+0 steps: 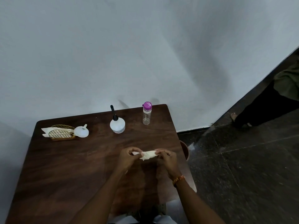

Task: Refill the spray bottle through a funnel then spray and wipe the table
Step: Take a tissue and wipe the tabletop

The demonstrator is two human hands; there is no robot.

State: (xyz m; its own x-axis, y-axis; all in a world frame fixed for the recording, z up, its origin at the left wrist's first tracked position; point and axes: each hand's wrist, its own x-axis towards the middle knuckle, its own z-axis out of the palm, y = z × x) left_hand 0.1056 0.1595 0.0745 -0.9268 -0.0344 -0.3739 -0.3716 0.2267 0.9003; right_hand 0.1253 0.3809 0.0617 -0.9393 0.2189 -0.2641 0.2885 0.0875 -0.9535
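Observation:
A crumpled white tissue [148,155] is held just above the dark wooden table [64,167], pinched at its left end by my left hand [127,157] and at its right end by my right hand [166,159]. The white spray bottle [117,125] with a black nozzle stands upright at the back middle of the table. To its right stands a clear water bottle [146,113] with a purple cap, capped and looking empty. A white funnel [81,131] lies on its side at the back left.
A gold wire holder [62,133] with white tissues sits at the back left beside the funnel. A white wall runs behind the table. A brown bin [185,149] stands by the table's right edge. Another person's foot [233,116] is on the dark floor at far right.

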